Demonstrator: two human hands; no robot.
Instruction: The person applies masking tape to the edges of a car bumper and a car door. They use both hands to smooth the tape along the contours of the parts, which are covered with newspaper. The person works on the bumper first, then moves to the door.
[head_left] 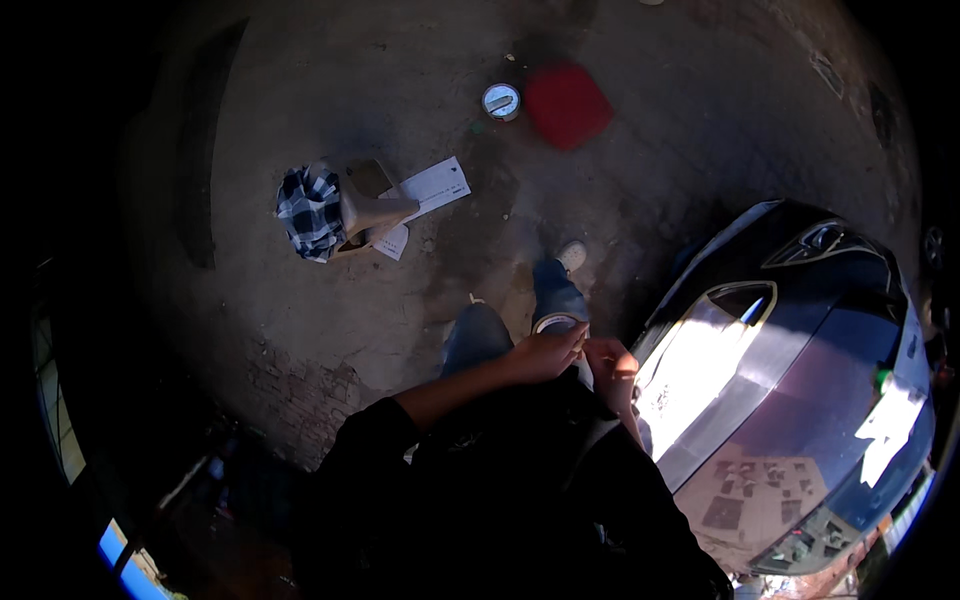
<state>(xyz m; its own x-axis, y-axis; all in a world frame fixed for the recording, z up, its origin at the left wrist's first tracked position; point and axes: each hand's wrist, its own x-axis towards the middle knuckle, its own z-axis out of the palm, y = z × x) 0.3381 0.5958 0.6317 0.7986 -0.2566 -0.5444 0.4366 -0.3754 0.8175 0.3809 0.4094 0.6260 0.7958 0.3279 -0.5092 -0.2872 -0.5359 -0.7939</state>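
A pale ring that looks like a roll of tape (pixel 556 318) sits above my left hand (pixel 546 355), in front of my lap. The fingers of that hand are closed at the roll's near edge. My right hand (pixel 610 364) is just to the right, fingertips pinched close to those of the left. What lies between its fingers is too small to make out. Beside my right hand stands a large dark blue car panel (pixel 800 350), shaped like a bumper, with pale yellow tape edging one opening (pixel 745 298).
Left on the floor (pixel 370 300) stands a brown box-like object (pixel 378 205) with a checked cloth (pixel 311 212) and white printed paper (pixel 438 187). Farther off are a round tin (pixel 501 101) and a red seat-like piece (pixel 566 106). My shoe (pixel 571 256) shows ahead.
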